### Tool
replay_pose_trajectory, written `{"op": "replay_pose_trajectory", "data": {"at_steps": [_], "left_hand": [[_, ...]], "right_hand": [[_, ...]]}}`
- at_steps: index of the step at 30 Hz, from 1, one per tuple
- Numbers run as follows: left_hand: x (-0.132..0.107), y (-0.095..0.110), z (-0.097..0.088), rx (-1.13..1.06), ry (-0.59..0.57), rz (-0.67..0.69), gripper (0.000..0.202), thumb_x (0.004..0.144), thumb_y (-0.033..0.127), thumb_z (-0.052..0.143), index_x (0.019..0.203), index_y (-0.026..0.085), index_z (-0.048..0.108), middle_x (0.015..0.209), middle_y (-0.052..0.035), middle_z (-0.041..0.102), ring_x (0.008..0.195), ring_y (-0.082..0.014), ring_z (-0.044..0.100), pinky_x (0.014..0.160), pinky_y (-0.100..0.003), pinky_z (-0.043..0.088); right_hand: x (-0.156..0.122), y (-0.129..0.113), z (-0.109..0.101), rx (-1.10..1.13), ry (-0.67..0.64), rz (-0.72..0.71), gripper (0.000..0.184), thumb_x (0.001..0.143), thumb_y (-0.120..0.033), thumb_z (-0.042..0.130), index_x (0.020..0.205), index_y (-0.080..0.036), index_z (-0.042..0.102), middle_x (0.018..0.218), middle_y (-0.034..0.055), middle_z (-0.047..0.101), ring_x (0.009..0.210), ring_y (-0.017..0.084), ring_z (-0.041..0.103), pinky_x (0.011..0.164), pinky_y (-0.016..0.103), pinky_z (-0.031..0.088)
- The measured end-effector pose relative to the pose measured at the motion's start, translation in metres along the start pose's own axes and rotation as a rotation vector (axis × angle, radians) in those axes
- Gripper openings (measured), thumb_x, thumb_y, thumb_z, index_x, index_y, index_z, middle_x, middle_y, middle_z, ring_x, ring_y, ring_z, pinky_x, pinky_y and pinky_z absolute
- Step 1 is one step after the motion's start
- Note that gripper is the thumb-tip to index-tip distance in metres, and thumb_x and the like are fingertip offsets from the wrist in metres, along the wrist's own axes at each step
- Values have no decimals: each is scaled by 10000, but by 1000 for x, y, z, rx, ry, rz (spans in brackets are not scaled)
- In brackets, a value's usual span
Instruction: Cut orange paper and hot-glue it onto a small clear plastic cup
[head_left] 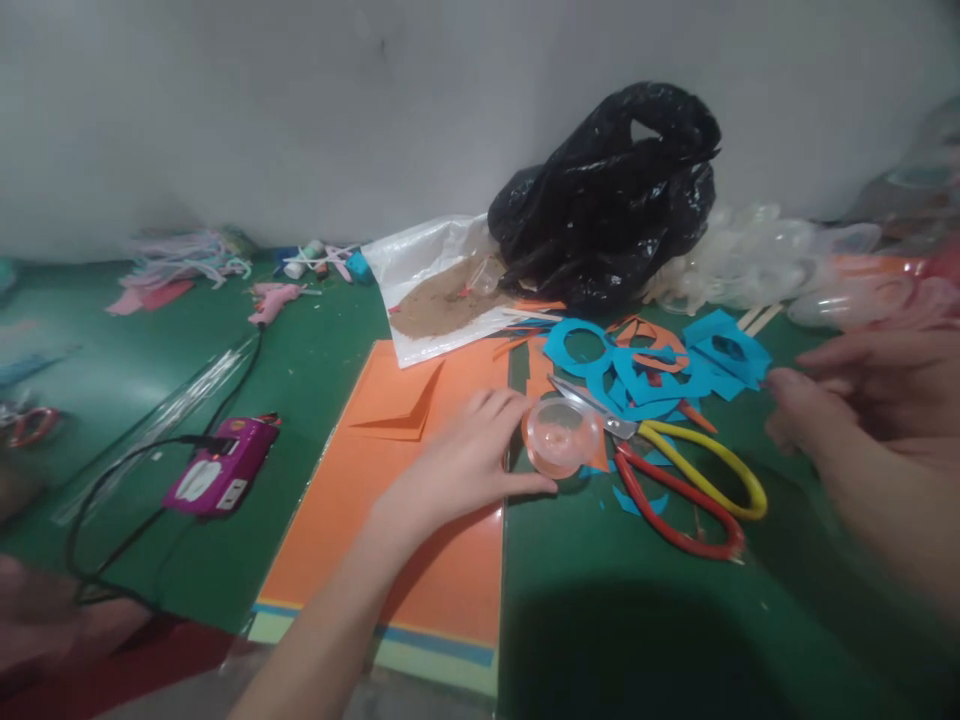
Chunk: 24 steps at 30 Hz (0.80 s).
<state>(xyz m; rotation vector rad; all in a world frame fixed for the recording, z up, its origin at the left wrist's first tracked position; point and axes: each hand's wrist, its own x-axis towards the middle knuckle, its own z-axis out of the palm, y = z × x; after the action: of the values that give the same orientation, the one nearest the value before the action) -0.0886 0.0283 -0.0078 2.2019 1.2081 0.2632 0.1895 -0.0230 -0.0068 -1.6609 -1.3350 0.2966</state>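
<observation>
Apparently curved round the left side of the clear cup (559,450) with the left hand (487,440), perhaps to steady it, but hard to tell whether closed on it. Set between orange sheets (337,490) and scissors (621,428), midway from the worktop's (315,380) front edge to its back edge, probably for easy reach. Loosely open with the right hand (862,400), seemingly empty, near blue scraps (626,398).

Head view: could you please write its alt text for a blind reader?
A left hand curls around one side of a clear round container, beside scissors and blue paper cutouts on a green table; a right hand hovers opposite.
</observation>
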Motion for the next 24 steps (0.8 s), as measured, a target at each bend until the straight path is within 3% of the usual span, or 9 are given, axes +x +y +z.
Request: {"op": "replay_pose_trajectory", "data": {"at_steps": [2,4,9,14,19,24], "left_hand": [[3,-1,5,-9,2,-7,585,838,638,729,1275,268,610,1257,-72,610,1206,-304,527,946,-435,507],[5,-1,8,-37,5,-7,529,869,625,702,1256,271,628,1214,-63,612,1192,-288,518,962,-428,500],[8,-1,11,-101,49,-4,413,911,552,688,1220,280,657,1169,-57,622,1188,-279,510,1010,-449,480],[9,-2,11,-139,85,-10,423,910,508,701,1262,286,630,1208,-60,620,1218,-284,506,1035,-474,477],[10,-6,13,-59,84,11,382,914,447,708,1249,278,637,1189,-63,629,1183,-280,522,1005,-463,496],[11,-7,13,-50,102,18,372,913,471,708,1216,261,652,1162,-68,632,1162,-277,538,987,-456,510]], "right_hand": [[3,-2,0,63,66,119,227,854,-519,659,942,-328,573,710,7,579,584,252,568,524,391,442],[4,-3,1,66,57,143,217,817,-521,655,872,-322,589,673,0,571,556,241,544,512,385,445],[3,6,0,-67,-37,-84,163,833,-464,591,863,-311,638,649,-7,623,590,245,631,597,391,529],[4,24,1,-271,-95,-255,239,864,-441,532,875,-253,678,571,-7,642,454,201,619,439,300,429],[2,34,7,-348,-69,-316,267,919,-433,489,921,-240,674,523,-34,616,393,185,596,408,287,381],[5,29,2,-370,-60,-278,310,923,-479,465,912,-242,665,581,12,662,461,234,656,444,325,420]]}}
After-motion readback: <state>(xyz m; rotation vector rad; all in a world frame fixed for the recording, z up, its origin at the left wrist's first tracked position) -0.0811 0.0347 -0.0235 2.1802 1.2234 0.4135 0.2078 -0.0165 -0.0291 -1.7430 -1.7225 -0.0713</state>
